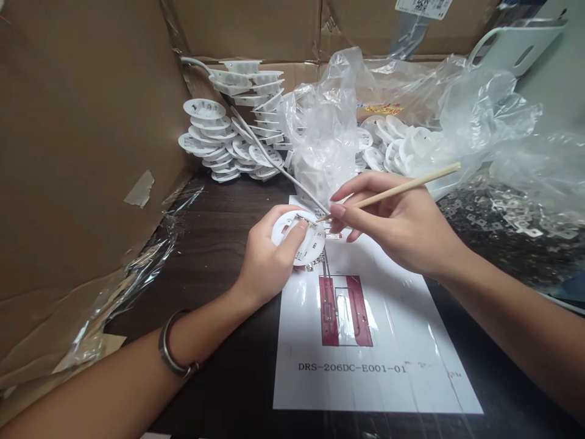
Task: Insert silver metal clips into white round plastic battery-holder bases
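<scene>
1. The printed sheet (379, 341) lies flat on the table (219, 256), near its front edge.
2. At the sheet's far end the left hand (267, 259) holds a round plastic disc (299, 235) over the paper.
3. Right of the disc, the right hand (402, 225) holds a wooden stick (397, 190) (its tip touches the disc's top).
4. Behind the hands sits a plastic bag (329, 134) with more discs in it.
5. Left of the bag stand stacked discs (228, 128), against the cardboard wall (82, 122).
6. Right of the sheet lies a heap of small metal parts (503, 213), under loose plastic film.
</scene>
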The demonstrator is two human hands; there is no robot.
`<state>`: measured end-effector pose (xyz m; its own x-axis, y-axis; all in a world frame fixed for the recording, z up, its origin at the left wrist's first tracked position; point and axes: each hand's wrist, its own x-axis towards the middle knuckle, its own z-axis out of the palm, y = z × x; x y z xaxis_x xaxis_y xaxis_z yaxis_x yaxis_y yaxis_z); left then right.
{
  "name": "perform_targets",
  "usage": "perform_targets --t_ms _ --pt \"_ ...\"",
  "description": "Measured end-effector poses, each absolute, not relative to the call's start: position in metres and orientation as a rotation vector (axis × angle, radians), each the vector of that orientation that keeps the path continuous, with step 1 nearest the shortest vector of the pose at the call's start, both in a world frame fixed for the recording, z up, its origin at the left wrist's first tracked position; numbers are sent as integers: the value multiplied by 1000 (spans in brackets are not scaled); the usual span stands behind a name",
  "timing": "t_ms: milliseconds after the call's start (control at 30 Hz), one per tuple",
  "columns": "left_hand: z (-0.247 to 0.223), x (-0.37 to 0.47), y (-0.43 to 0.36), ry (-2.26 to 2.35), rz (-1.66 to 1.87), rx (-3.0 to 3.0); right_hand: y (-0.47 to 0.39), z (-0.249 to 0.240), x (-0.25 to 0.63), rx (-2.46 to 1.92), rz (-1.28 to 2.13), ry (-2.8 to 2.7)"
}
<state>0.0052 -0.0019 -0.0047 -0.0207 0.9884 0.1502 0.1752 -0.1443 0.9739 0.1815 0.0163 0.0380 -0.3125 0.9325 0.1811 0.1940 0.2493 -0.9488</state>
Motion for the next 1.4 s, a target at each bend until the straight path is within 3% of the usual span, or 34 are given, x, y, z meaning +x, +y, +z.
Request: perform_targets --t_ms 833,1400 --pt "-5 6 -2 1338 1242 1462 17 28 178 -1040 1119 -1830" --pt "-12 9 8 1347 1172 1257 13 -20 162 -1055 769 -1728"
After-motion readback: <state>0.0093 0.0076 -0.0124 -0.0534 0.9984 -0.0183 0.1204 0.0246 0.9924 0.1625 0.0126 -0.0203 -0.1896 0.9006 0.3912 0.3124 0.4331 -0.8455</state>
